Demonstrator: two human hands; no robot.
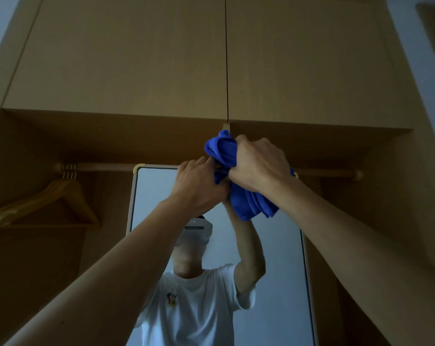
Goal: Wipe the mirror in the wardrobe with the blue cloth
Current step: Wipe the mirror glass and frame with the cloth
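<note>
A tall framed mirror (pixel 156 196) stands inside the open wardrobe, its top edge just under the wooden rail. The blue cloth (pixel 249 203) is bunched up in front of the mirror's top edge. My right hand (pixel 259 163) grips the cloth in a fist, with folds sticking out above and hanging below it. My left hand (pixel 199 188) is raised beside it, fingers curled onto the cloth's left side. Both arms reach up from the bottom corners. The mirror reflects a person in a white T-shirt with arms raised.
A wooden hanging rail (pixel 99 167) crosses the wardrobe behind the mirror top. Wooden hangers (pixel 56 198) hang at its left end. Closed upper cabinet doors (pixel 136 58) overhang above. Wardrobe side walls close in at left and right (pixel 386 196).
</note>
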